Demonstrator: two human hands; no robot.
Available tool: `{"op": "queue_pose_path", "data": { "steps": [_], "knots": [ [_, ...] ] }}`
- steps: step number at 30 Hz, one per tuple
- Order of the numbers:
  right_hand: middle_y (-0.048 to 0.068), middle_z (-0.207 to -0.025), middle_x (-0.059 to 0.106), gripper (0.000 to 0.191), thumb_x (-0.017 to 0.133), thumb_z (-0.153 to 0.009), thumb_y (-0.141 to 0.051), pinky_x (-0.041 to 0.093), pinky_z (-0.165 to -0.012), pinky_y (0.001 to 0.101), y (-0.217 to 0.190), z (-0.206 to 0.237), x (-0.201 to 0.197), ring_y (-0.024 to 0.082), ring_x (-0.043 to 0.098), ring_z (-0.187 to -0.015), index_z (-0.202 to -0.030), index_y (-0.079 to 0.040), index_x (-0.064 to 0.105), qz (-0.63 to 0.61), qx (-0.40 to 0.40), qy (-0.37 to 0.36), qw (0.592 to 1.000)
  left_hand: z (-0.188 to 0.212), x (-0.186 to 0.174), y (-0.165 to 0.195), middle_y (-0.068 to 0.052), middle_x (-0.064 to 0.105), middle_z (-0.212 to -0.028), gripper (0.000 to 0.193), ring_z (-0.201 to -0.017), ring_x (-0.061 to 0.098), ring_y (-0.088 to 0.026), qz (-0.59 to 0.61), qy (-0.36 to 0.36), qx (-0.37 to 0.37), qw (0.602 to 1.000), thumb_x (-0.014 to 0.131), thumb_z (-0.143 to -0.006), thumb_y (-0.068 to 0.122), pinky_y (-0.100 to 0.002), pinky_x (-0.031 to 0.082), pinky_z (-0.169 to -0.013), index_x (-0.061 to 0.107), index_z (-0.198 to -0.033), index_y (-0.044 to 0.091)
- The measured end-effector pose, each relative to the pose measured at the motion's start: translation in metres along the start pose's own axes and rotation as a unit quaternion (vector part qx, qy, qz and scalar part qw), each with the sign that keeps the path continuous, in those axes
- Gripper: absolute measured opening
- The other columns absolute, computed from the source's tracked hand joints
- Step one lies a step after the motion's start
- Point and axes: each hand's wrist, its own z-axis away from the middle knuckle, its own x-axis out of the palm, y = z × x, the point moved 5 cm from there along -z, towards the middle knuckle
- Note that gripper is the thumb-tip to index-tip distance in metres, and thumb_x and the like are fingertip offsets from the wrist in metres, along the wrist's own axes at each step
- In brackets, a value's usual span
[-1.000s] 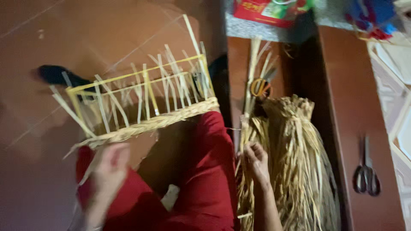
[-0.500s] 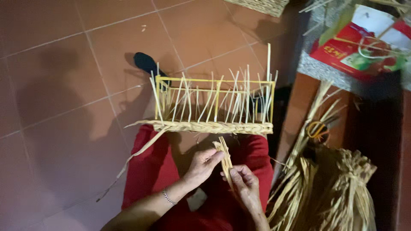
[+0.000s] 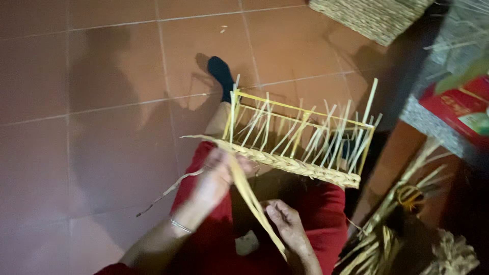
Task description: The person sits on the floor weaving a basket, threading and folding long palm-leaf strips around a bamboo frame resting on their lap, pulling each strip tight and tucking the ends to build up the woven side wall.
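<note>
A half-woven straw basket frame [image 3: 300,137] with upright yellow stakes rests on my lap, over red trousers [image 3: 326,219]. My left hand [image 3: 216,178] is raised to the frame's near left corner and grips a long flat straw strand [image 3: 252,201] there. That strand runs down and to the right to my right hand [image 3: 288,224], which pinches its lower part. A thin loose strand [image 3: 168,191] trails off left over the floor.
Red tiled floor [image 3: 102,127] lies on the left. My foot in a dark sock [image 3: 221,74] points away. A bundle of straw [image 3: 402,229] lies at lower right, a red box [image 3: 458,107] on a grey ledge at right, a woven basket [image 3: 372,18] at top.
My right hand left the straw bundle and came to my lap with a strand. Both hands then drew the strand out, the left lifting it to the frame's corner.
</note>
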Motion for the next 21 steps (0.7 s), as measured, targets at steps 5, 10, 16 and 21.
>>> {"op": "queue_pose_path", "data": {
  "steps": [5, 10, 16, 21],
  "knots": [
    [0.004, -0.098, 0.078, 0.027, 0.059, -0.102, -0.022, 0.054, -0.086, 0.0236, -0.007, -0.046, 0.0, 0.008, 0.068, -0.092, -0.111, -0.001, 0.074, 0.139, -0.056, 0.013, 0.989, -0.007, -0.043, 0.193, -0.013, 0.07, -0.102, 0.016, -0.095, 0.069, -0.029, -0.059, 0.123, 0.292, 0.947, 0.059, -0.102, 0.019, -0.048, 0.057, -0.089, 0.065, -0.108, 0.006],
    [0.007, -0.092, 0.076, 0.02, 0.07, -0.097, -0.012, 0.053, -0.072, 0.0229, -0.023, -0.104, 0.034, 0.01, 0.066, -0.082, -0.114, -0.001, 0.074, 0.161, -0.085, 0.062, 0.981, 0.028, -0.036, 0.338, -0.012, 0.069, -0.103, 0.015, -0.096, 0.068, -0.029, -0.308, 0.209, 0.516, 0.771, 0.06, -0.099, 0.018, -0.048, 0.055, -0.089, 0.068, -0.107, 0.008],
    [0.017, -0.107, 0.075, 0.027, 0.065, -0.1, -0.005, 0.062, -0.065, 0.0265, -0.073, -0.165, 0.087, 0.016, 0.075, -0.081, -0.127, -0.003, 0.066, 0.304, -0.297, 0.064, 0.903, 0.011, -0.002, 0.309, -0.011, 0.068, -0.103, 0.014, -0.096, 0.066, -0.03, -0.736, 0.086, 0.485, 0.464, 0.062, -0.096, 0.017, -0.047, 0.052, -0.088, 0.071, -0.104, 0.01],
    [0.022, -0.085, 0.073, 0.025, 0.075, -0.091, -0.007, 0.057, -0.058, 0.0374, -0.085, -0.194, 0.108, 0.029, 0.072, -0.066, -0.115, -0.006, 0.072, 0.406, -0.222, 0.122, 0.878, -0.033, -0.026, 0.197, -0.009, 0.067, -0.104, 0.015, -0.096, 0.065, -0.031, -0.792, -0.077, 0.422, 0.434, 0.063, -0.093, 0.016, -0.047, 0.05, -0.087, 0.074, -0.102, 0.011]
  ]
}}
